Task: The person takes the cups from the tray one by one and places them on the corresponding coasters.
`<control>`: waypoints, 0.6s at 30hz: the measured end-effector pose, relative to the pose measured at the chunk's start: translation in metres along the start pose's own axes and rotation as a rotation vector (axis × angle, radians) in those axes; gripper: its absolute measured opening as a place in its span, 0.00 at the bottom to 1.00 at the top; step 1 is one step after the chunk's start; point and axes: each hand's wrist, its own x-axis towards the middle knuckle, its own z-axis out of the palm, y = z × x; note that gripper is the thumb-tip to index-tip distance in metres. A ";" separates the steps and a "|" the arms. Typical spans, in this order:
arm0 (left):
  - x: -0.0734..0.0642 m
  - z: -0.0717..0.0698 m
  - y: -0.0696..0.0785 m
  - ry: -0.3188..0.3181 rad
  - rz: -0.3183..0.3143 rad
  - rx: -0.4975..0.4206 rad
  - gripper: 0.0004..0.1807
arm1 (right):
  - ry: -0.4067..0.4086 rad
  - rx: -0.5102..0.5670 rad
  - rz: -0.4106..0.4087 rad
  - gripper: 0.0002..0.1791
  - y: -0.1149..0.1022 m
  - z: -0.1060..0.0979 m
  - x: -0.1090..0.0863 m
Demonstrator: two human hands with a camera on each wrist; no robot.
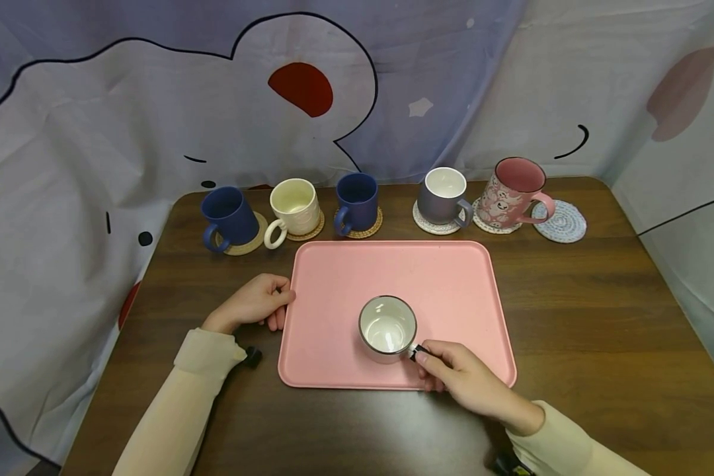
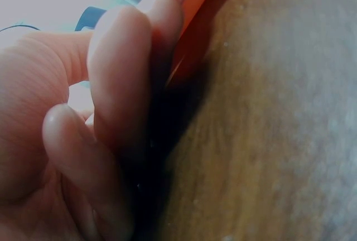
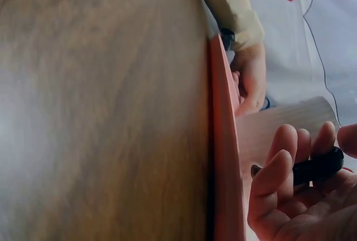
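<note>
A small white saucepan (image 1: pixel 387 327) with a dark rim and a black handle is over the front middle of a pink tray (image 1: pixel 446 277). Whether its base touches the tray I cannot tell. My right hand (image 1: pixel 467 380) grips the handle, and in the right wrist view its fingers curl round the black handle (image 3: pixel 318 165). At the tray's left edge, my left hand (image 1: pixel 252 304) holds the rim with its thumb on top. The left wrist view shows its fingers (image 2: pixel 120 68) bent beside the tray's side, low over the table.
Behind the tray, two blue mugs (image 1: pixel 229 215) (image 1: pixel 357 198), a cream mug (image 1: pixel 294 205), a grey mug (image 1: pixel 443 195) and a pink mug (image 1: pixel 514 192) stand on coasters. A pale blue coaster (image 1: pixel 562 221) lies bare at the right. A patterned cloth (image 1: pixel 155 119) hangs behind the wooden table (image 1: pixel 601 317).
</note>
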 end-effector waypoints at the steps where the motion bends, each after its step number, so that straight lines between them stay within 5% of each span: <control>1: 0.000 0.000 0.000 -0.001 -0.001 0.000 0.16 | 0.005 0.002 0.006 0.17 0.000 -0.002 0.000; 18: 0.001 0.000 -0.003 -0.006 0.008 -0.002 0.16 | 0.044 -0.081 0.045 0.25 0.001 -0.019 0.014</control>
